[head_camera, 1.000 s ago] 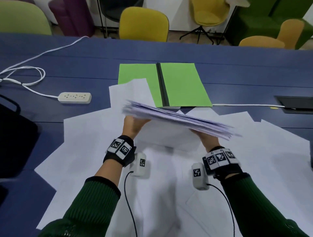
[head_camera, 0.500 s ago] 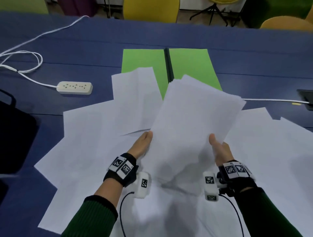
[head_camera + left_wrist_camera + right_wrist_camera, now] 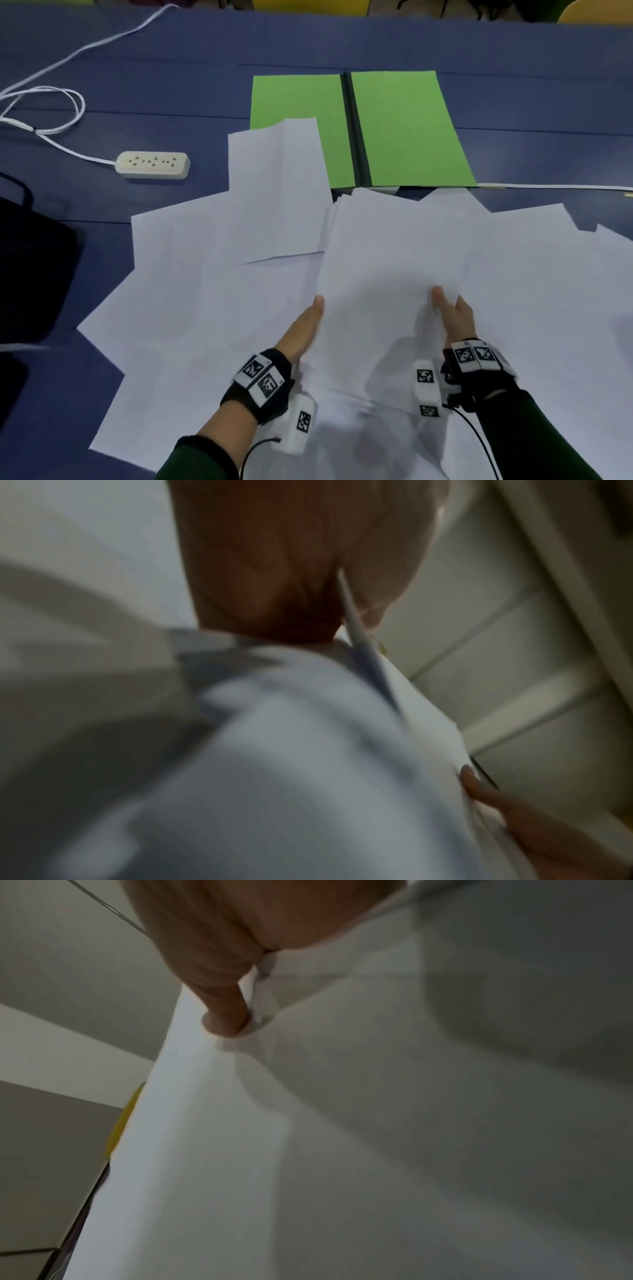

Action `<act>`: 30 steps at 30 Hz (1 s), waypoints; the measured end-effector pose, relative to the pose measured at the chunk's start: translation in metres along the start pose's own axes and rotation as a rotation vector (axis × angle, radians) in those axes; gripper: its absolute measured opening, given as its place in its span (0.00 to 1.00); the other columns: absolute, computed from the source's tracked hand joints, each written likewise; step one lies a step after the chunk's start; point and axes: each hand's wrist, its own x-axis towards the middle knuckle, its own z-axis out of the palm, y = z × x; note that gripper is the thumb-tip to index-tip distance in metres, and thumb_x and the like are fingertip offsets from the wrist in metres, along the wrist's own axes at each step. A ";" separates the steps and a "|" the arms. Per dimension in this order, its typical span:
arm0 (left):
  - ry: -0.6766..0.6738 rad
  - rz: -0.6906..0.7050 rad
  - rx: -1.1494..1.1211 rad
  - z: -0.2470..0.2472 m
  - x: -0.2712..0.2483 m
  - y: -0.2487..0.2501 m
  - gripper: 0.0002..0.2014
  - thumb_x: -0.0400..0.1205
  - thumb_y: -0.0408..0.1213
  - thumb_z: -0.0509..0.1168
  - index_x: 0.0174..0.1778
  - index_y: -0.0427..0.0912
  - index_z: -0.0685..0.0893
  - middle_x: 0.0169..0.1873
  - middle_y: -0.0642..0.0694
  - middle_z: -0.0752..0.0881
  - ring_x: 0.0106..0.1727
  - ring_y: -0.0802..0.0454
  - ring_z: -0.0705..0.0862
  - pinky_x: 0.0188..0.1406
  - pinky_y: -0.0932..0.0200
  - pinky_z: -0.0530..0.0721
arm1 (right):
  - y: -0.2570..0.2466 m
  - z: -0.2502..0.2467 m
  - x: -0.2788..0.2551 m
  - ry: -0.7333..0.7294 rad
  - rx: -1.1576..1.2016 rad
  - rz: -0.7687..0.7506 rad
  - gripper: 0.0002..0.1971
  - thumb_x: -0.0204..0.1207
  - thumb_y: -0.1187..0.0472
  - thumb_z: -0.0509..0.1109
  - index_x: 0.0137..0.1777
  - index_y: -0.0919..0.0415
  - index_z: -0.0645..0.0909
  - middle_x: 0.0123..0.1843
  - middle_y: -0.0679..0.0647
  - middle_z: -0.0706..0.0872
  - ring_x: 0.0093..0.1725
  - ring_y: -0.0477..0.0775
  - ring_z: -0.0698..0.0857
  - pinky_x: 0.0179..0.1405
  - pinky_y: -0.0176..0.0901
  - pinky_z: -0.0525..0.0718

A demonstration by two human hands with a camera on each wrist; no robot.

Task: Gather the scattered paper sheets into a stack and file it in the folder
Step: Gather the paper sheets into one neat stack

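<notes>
Stack [image 3: 394,260] lowered, far edge now short of folder [image 3: 407,130] | left hand [image 3: 303,329], right hand [image 3: 454,317] fingers pinching its side edges

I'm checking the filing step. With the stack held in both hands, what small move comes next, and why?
Probably carry the stack forward onto the open green folder: left hand and right hand grip its near edge, and the folder lies just beyond its far edge.

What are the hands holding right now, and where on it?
Both hands grip the paper stack: left hand on its left edge, right hand on its right edge.
</notes>
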 end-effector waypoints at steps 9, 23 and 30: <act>0.723 0.310 0.957 -0.068 0.018 0.052 0.21 0.81 0.42 0.62 0.70 0.43 0.73 0.70 0.39 0.74 0.71 0.40 0.70 0.62 0.49 0.72 | -0.017 -0.013 -0.003 -0.176 -0.202 -0.081 0.14 0.70 0.77 0.71 0.55 0.68 0.79 0.47 0.61 0.84 0.44 0.58 0.83 0.35 0.42 0.84; 0.608 0.371 1.283 -0.069 0.064 0.074 0.27 0.85 0.26 0.47 0.81 0.43 0.57 0.82 0.46 0.58 0.82 0.42 0.54 0.78 0.35 0.51 | 0.000 -0.041 -0.013 -0.054 -0.258 -0.005 0.15 0.77 0.74 0.64 0.64 0.75 0.75 0.49 0.61 0.83 0.46 0.56 0.80 0.43 0.43 0.80; 0.400 0.939 1.617 0.020 -0.001 -0.013 0.26 0.66 0.36 0.69 0.60 0.44 0.72 0.56 0.45 0.89 0.56 0.35 0.85 0.50 0.33 0.84 | -0.003 -0.052 -0.015 -0.227 0.014 0.180 0.38 0.63 0.30 0.64 0.62 0.60 0.80 0.52 0.56 0.89 0.47 0.55 0.88 0.45 0.50 0.85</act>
